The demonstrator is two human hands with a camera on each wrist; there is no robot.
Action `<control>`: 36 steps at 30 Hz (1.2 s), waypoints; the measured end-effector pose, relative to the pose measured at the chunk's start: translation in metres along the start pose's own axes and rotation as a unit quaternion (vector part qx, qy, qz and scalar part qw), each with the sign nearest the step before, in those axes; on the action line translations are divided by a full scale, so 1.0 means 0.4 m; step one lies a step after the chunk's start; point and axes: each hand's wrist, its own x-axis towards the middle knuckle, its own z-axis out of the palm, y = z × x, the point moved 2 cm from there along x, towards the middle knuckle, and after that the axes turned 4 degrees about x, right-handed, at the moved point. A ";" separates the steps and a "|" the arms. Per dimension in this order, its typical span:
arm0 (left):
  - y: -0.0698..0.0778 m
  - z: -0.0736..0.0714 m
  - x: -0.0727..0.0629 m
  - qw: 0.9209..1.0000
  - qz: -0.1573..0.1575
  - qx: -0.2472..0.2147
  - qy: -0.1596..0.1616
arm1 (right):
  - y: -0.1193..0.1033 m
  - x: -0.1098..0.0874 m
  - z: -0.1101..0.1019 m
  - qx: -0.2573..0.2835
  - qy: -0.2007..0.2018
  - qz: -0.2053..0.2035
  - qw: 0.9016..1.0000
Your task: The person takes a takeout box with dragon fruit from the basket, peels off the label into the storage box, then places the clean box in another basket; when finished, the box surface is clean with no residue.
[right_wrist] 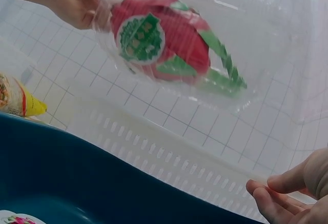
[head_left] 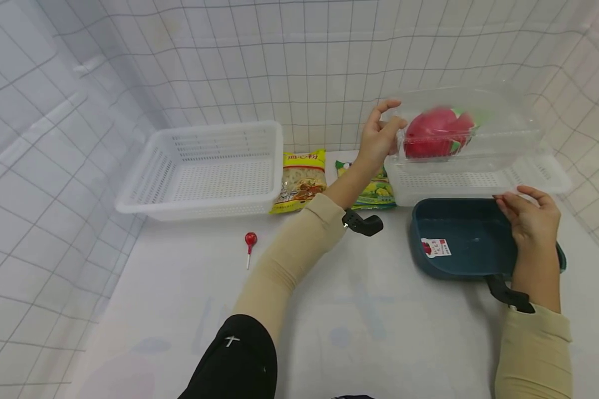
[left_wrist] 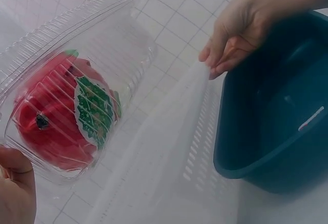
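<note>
My left hand (head_left: 379, 133) grips the left end of a clear plastic box (head_left: 504, 124), raised above a white basket (head_left: 544, 172). Inside the box is a red dragon fruit (head_left: 436, 133) with green tips; the left wrist view shows a green and white sticker (left_wrist: 95, 108) on it. My right hand (head_left: 531, 219) reaches across the dark blue basin (head_left: 469, 244), its thumb and fingers pinching the basket's near rim, as the left wrist view shows. The basin stands in front of the basket and bears a small white and red label (head_left: 436, 247).
Another white basket (head_left: 219, 208) stands at the back left. Between the baskets lie a yellow food packet (head_left: 301, 183) and a green packet (head_left: 376, 191). A red lollipop (head_left: 250, 239) lies on the white table (head_left: 359, 332). Grid-patterned cloth (head_left: 324, 72) walls the back and sides.
</note>
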 end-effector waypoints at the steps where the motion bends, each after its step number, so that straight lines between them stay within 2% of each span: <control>1: -0.005 0.002 0.002 1.000 -0.004 0.009 0.000 | 0.001 0.000 0.000 -0.001 0.000 -0.001 1.000; 6: -0.038 0.012 0.011 0.999 -0.023 0.025 0.012 | 0.008 -0.001 0.002 0.005 0.001 -0.002 1.000; 13: -0.082 0.024 0.004 0.997 -0.042 0.050 0.039 | 0.016 0.001 0.006 -0.005 0.007 -0.010 1.000; 19: -0.113 0.018 -0.005 0.992 -0.064 0.083 0.067 | 0.020 0.001 0.007 0.007 0.004 0.013 1.000; 27: -0.138 0.043 -0.008 0.977 -0.102 0.134 0.130 | 0.016 -0.005 0.007 0.022 -0.011 0.011 1.000; 31: -0.141 0.056 -0.006 0.969 -0.114 0.175 0.135 | 0.014 -0.008 0.005 0.028 -0.024 0.008 0.999; 36: -0.135 0.055 -0.001 0.960 -0.115 0.226 0.118 | 0.015 -0.006 0.007 0.026 -0.027 0.009 0.999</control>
